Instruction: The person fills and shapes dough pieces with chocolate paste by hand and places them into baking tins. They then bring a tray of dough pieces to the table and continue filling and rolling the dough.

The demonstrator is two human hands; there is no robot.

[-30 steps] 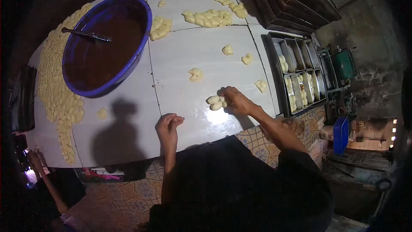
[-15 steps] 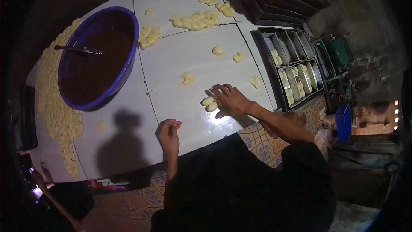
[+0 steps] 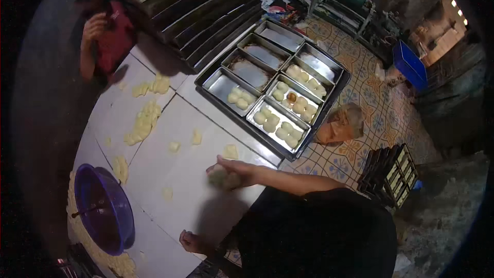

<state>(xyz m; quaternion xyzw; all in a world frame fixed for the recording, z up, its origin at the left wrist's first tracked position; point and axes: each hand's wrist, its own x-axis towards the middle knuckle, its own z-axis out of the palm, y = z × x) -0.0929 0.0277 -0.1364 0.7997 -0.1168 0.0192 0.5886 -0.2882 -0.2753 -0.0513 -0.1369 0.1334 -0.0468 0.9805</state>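
Note:
My right hand (image 3: 244, 171) is raised over the near edge of the white tiled table (image 3: 180, 175), gripping pale dough balls (image 3: 222, 178) that look blurred. A flat dough piece (image 3: 230, 151) lies just beyond it. My left hand (image 3: 192, 242) hangs at the table's near edge, fingers curled in, and no object shows in it. Right of the table's middle, a black tray (image 3: 242, 122) bears several metal loaf tins. The nearer tins hold paired dough balls (image 3: 266, 119), and one has a brownish lump (image 3: 292, 97); the farther ones hold no dough.
A purple basin (image 3: 117, 211) of dark contents with a stick in it stands at the left, beside a mass of dough pieces (image 3: 116, 263). Dough strips (image 3: 143, 122) lie farther off. Dark stacked trays (image 3: 211, 15) rise behind; a person (image 3: 110, 36) stands far left.
My right hand has lifted the dough balls off the table. The view has swung right, bringing the tin tray nearer the middle. My left hand stays curled.

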